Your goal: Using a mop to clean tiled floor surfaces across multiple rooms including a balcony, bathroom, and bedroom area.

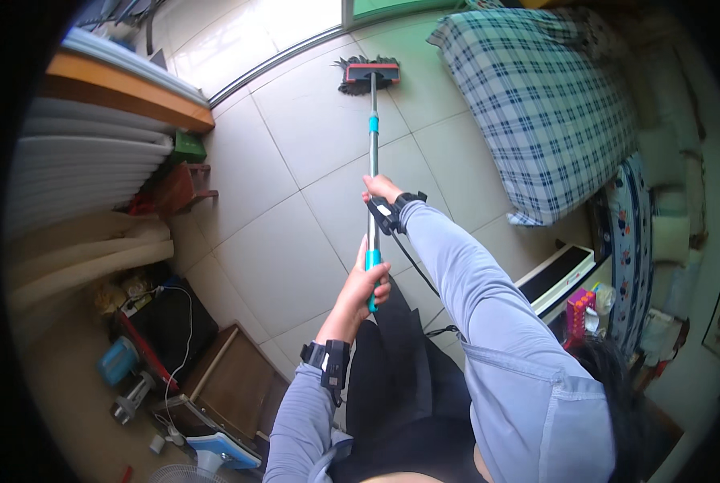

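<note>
A mop [374, 149] with a silver pole and teal grips stretches straight ahead of me across the tiles. Its red and black head [374, 73], fringed with dark grey strands, lies flat on the floor near the sliding door track. Low on the pole, my left hand [365, 288] wraps round the teal end grip. Farther up, my right hand [382, 189] is closed round the bare metal section. Both wrists wear black strapped devices, and a black cable hangs from the right one.
Pale floor tiles [255, 209] run between the furniture. A bed with a blue checked cover [537, 113] stands at the right, beside a white-edged drawer [561, 274]. To the left are a red stool [179, 189], a curtain and a wooden cabinet [235, 386]. The door track [275, 60] crosses the far side.
</note>
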